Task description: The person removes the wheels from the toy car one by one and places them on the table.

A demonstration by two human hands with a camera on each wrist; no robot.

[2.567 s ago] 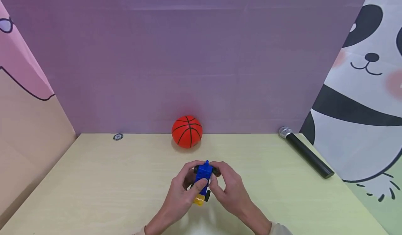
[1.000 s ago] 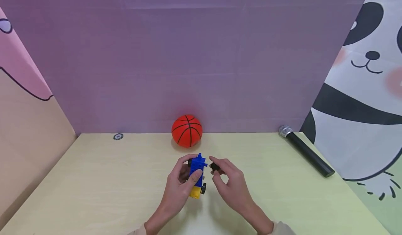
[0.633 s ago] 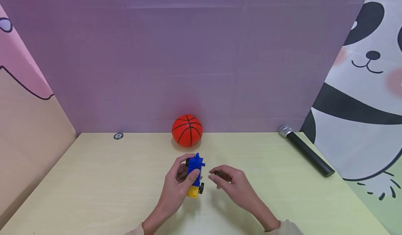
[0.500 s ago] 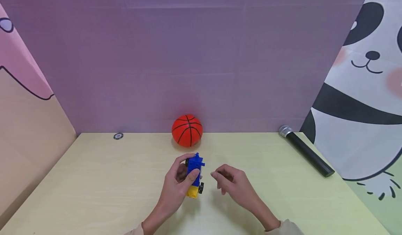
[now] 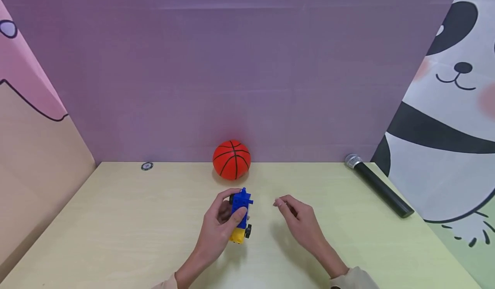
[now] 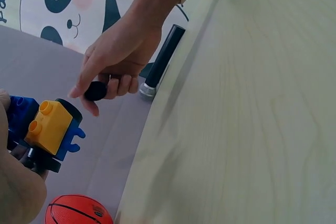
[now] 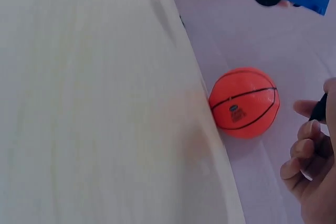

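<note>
My left hand (image 5: 214,237) grips a toy car (image 5: 241,199) of blue and yellow blocks above the table, its thumb lying on top. Wheels show on the car's left front and right rear; a bare blue axle stub (image 5: 251,202) sticks out at its right front. Off to the right, my right hand (image 5: 303,224) pinches a small black toy wheel (image 6: 95,91) between thumb and fingers, apart from the car. In the head view the fingers hide this wheel; its dark edge shows in the right wrist view.
Behind the car, a red ball (image 5: 231,160) with black basketball lines sits by the back edge of the pale table (image 5: 116,237). A black microphone (image 5: 379,186) with a silver head lies at the right edge. A small round chip (image 5: 147,166) lies at the back left.
The right hand has pulled the black wheel off the car's right front axle and carried it away to the right. The left hand has shifted slightly left, still holding the car.
</note>
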